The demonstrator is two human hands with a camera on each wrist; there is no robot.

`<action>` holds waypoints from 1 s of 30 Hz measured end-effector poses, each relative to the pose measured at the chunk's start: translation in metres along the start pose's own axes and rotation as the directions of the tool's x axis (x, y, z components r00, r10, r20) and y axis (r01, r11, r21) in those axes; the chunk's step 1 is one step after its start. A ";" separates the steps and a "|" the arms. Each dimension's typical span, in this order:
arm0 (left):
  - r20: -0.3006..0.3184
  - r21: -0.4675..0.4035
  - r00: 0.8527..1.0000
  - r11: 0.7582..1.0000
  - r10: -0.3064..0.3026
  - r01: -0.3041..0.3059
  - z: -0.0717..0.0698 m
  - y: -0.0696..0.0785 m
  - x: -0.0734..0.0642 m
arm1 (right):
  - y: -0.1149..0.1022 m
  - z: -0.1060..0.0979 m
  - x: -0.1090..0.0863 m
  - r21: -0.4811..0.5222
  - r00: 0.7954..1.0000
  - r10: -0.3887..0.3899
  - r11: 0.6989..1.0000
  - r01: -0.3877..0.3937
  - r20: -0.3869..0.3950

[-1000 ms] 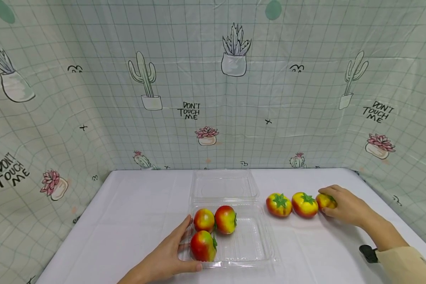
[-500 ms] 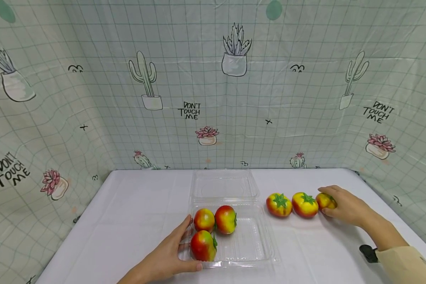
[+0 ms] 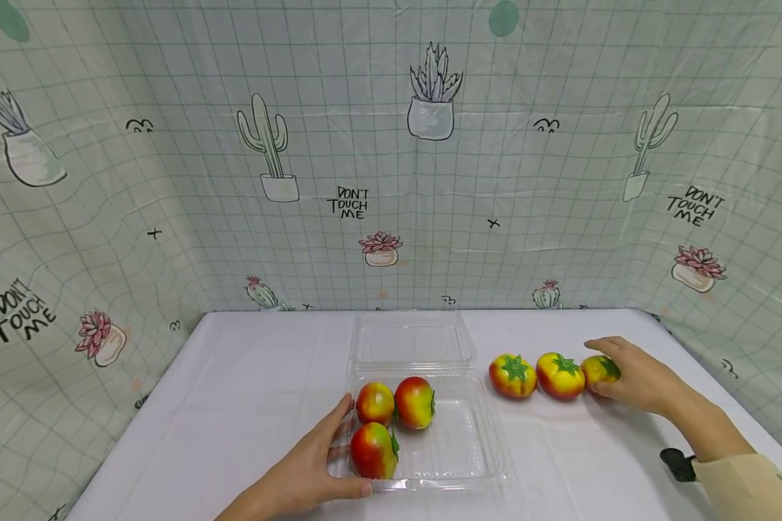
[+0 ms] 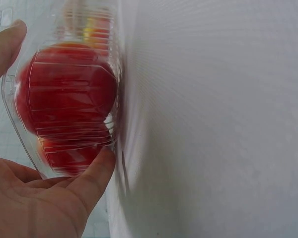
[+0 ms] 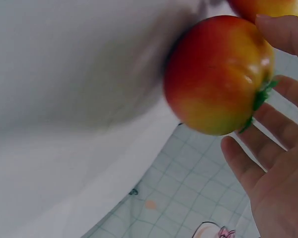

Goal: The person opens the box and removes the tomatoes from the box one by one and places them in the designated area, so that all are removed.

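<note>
My left hand (image 3: 306,459) lies along the left side of a clear plastic clamshell container (image 3: 459,449), thumb by the front rim. In the left wrist view its fairly straight fingers (image 4: 97,173) touch the ribbed wall. Three red-yellow persimmons (image 3: 373,452) sit in the left part of the container. At the right, my right hand (image 3: 638,380) is spread around a persimmon (image 3: 598,369), the last of a row of three. The right wrist view shows that persimmon (image 5: 216,74) with its green calyx toward the loosely extended fingers (image 5: 268,134), thumb at its upper side.
Two more persimmons (image 3: 513,376) (image 3: 560,376) stand between container and right hand, calyxes up. The container's lid (image 3: 412,340) lies folded open toward the back. A black object (image 3: 676,464) shows beside the right sleeve. Printed cloth (image 3: 391,159) encloses the white table (image 3: 254,362).
The fingers of my right hand have lifted a little and spread from the rightmost persimmon, whose calyx shows more now. The left hand and container have stayed in place.
</note>
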State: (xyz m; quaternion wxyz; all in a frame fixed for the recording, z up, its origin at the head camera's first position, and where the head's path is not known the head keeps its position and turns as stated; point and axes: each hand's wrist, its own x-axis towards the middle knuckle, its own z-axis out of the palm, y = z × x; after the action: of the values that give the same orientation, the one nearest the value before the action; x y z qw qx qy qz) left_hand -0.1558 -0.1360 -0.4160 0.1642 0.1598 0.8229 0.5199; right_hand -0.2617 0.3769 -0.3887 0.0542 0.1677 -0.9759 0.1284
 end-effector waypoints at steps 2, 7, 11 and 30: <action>-0.001 0.000 1.000 1.000 -0.005 0.005 0.000 0.000 0.000 | -0.005 -0.003 -0.001 0.011 1.000 -0.011 1.000 0.011 -0.006; -0.003 0.004 1.000 1.000 -0.002 0.002 0.000 0.000 0.000 | -0.021 -0.009 -0.001 0.011 0.999 -0.040 0.999 0.041 -0.026; -0.001 -0.002 1.000 1.000 0.003 -0.003 0.000 0.000 0.000 | -0.033 -0.008 0.000 0.001 0.997 -0.065 0.998 0.065 -0.034; 0.001 -0.019 1.000 1.000 -0.007 0.008 0.000 0.001 -0.001 | -0.093 0.011 0.005 0.022 0.967 -0.224 0.973 0.228 -0.120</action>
State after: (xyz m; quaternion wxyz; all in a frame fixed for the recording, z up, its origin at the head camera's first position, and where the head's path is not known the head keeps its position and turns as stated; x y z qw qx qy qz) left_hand -0.1553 -0.1359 -0.4151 0.1682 0.1556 0.8185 0.5268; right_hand -0.2351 0.2881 -0.3768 0.1225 0.2709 -0.9432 0.1483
